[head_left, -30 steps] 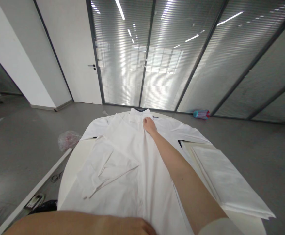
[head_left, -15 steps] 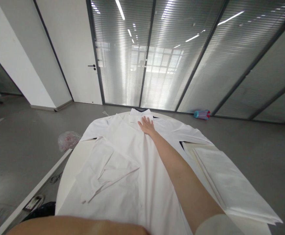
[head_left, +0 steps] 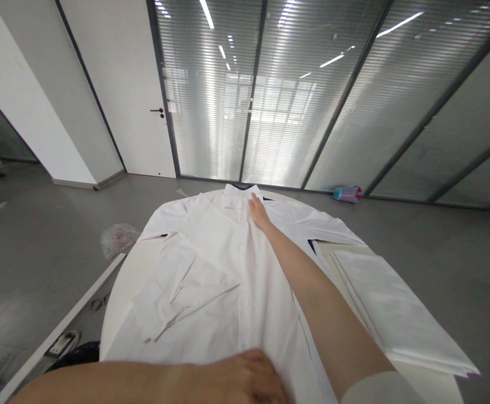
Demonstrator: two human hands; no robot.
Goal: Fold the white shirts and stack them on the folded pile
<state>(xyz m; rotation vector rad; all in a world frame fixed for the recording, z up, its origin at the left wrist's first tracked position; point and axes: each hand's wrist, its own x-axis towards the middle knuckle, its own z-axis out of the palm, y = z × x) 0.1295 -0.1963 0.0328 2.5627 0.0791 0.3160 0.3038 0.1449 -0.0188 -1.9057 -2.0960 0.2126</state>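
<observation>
A white collared shirt (head_left: 215, 252) is spread face up over a round white table (head_left: 131, 280), its collar at the far edge. One sleeve lies folded in across the front, creased, on the left. Just below the collar, my right hand (head_left: 258, 212) rests on the shirt's front with its fingers stretched out and turned edge-on. Low in the view, my left hand (head_left: 253, 376) is over the lower front of the shirt. Its fingers are bent, blurred and partly cut off by the bottom edge, so what they hold does not show.
A folded white cloth (head_left: 400, 308) lies on the table's right side, overhanging its edge. On the floor are a clear plastic bag (head_left: 118, 240) and a blue and red striped bundle (head_left: 348, 194). A white bar (head_left: 65, 320) and a power socket (head_left: 63, 343) are at lower left.
My right hand has turned from palm-down with spread fingers to edge-on, moving slightly right. My left hand has come into view from below, moving up and right.
</observation>
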